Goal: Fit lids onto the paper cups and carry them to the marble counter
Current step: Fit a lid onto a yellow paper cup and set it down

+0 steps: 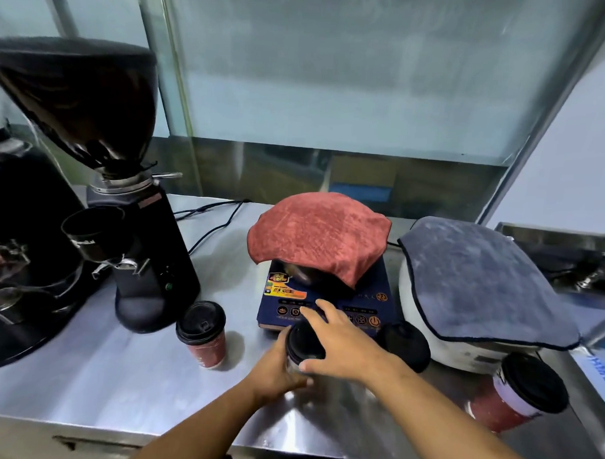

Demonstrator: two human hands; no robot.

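A lidded cup [204, 335] stands by the grinder [145, 258], near enough to be knocked if an elbow swings wide. At centre, the left hand [275, 365] wraps its fingers around a cup [298, 364] on the steel bench [100, 376], while the right hand [338, 344] presses a lid [304, 341] down, fingers spread over it. Uneven pressure could crush the rim or tip the cup. A loose lid [405, 342] lies beside; another lidded cup [518, 398] leans near the bench edge and might fall.

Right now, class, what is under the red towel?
Under the red towel, a dark metal pot peeks out, standing on the blue cooker. The towel hides the pot's contents.
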